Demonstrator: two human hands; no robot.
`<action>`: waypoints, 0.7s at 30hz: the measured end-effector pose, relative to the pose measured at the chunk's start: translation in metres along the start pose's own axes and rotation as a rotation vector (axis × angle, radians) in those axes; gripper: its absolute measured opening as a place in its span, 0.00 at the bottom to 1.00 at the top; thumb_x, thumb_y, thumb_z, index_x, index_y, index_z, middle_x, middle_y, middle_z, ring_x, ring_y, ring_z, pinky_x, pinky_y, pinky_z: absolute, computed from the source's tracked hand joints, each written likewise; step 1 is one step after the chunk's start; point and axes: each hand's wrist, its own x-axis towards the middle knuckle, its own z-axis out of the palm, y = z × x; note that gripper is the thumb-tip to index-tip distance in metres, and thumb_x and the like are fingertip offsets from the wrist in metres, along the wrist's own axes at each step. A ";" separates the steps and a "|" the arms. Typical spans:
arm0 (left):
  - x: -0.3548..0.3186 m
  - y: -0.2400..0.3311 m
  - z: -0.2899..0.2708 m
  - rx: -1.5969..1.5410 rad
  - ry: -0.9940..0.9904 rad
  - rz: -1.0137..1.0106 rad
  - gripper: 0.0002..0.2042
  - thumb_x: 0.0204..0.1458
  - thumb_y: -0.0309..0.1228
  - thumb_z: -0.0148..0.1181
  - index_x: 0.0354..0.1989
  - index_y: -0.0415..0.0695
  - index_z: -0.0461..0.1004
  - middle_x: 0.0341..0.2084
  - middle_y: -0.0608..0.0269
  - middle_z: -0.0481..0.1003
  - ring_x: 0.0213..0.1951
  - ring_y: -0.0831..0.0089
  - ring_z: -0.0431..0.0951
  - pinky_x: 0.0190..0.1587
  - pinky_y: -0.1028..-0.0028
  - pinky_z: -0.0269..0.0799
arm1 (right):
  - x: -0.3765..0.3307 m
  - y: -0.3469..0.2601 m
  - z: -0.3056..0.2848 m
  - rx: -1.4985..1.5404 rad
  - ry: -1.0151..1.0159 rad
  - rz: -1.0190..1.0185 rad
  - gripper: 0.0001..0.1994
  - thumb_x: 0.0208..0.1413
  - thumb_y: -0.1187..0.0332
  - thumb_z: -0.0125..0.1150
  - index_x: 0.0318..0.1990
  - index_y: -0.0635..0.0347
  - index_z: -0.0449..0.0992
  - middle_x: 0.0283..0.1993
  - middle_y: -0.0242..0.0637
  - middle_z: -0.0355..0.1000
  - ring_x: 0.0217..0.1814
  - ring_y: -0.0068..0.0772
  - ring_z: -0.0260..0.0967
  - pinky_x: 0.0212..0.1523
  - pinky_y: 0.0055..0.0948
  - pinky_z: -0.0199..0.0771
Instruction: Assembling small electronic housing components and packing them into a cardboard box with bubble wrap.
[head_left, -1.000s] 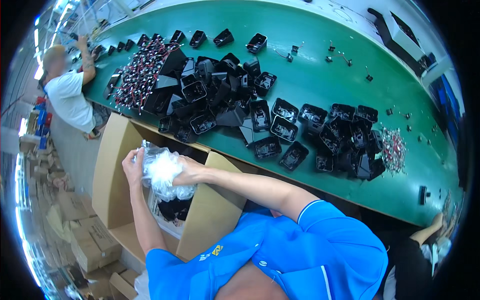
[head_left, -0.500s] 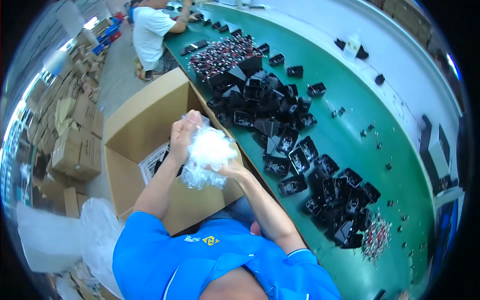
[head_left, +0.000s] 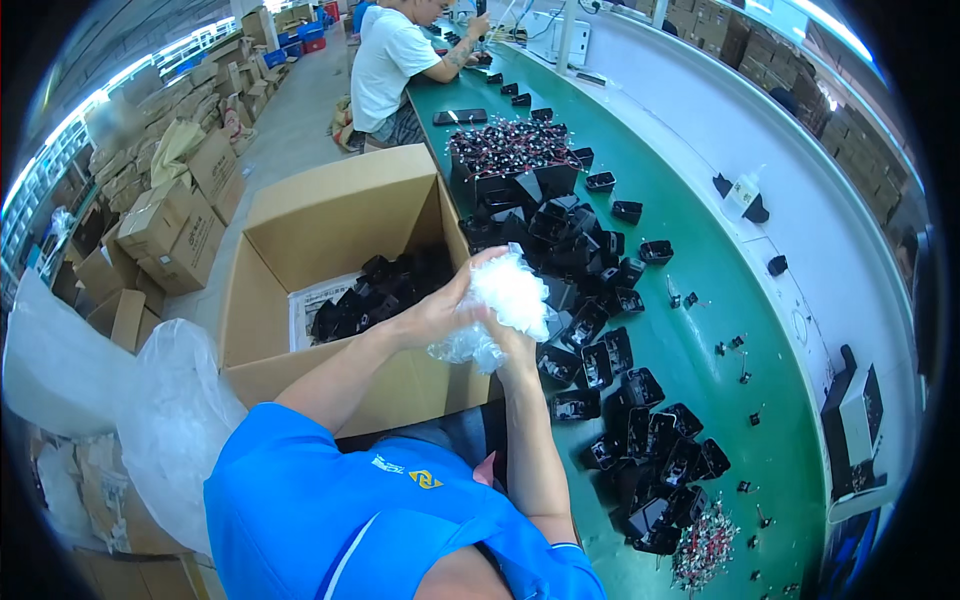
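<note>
A bunched wad of clear plastic film [head_left: 512, 292] is squeezed between both my hands. My left hand [head_left: 447, 308] grips it from the left, and my right hand [head_left: 512, 348] holds it from below and the right. Both are above the right side of an open cardboard carton [head_left: 330, 195], beside the table edge. Inside the carton lie black plastic housings [head_left: 372, 300] and a printed sheet [head_left: 305, 315]. More black housings [head_left: 590, 330] are heaped on the green table, just past my hands.
The green table [head_left: 690, 360] also carries piles of small wired parts [head_left: 510, 147] and a white bottle [head_left: 742, 192] near its far edge. A co-worker [head_left: 390, 65] sits farther along it. Cartons [head_left: 175, 235] and clear plastic sheeting [head_left: 180, 410] are at left.
The view has tilted up, showing more of the carton's contents. My hands have carried the film wad toward the table side, and my left hand has come down around it.
</note>
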 end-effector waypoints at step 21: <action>-0.063 -0.036 -0.009 0.156 0.369 0.204 0.31 0.50 0.29 0.63 0.65 0.41 0.61 0.52 0.57 0.72 0.51 0.68 0.72 0.55 0.71 0.66 | 0.002 0.038 0.007 -0.319 -0.265 -0.085 0.34 0.50 0.63 0.66 0.66 0.63 0.63 0.64 0.50 0.66 0.63 0.48 0.67 0.62 0.41 0.68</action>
